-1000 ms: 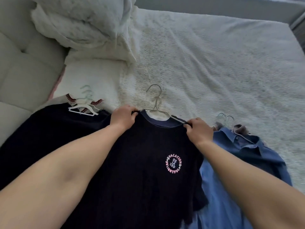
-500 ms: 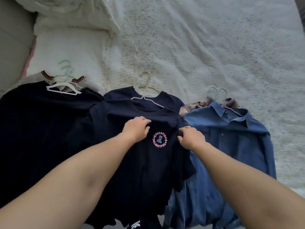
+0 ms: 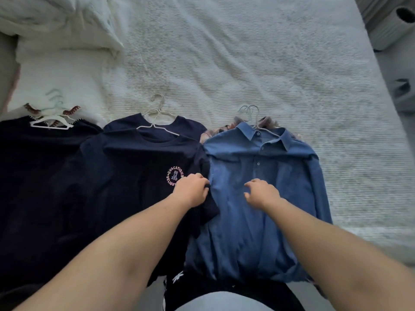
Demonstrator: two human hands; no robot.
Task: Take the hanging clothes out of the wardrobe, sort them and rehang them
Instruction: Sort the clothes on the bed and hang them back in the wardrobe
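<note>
Three piles of clothes on hangers lie side by side on the bed. In the middle is a navy T-shirt with a round pink print, on a white hanger, over a second navy shirt. To its right lies a blue button shirt on a wire hanger. My left hand has its fingers curled on the edge of the navy T-shirt's right sleeve. My right hand rests on the front of the blue shirt, fingers apart.
A dark garment on a white hanger lies at the left. A plaid piece peeks from under the blue shirt. White pillows sit at the back left. The white bedspread stretches beyond; a grey ribbed object stands at the right.
Both hands slid from the navy T-shirt's shoulders down its front and to the right. The left now sits at its sleeve edge, the right on the blue shirt. The view tilted down.
</note>
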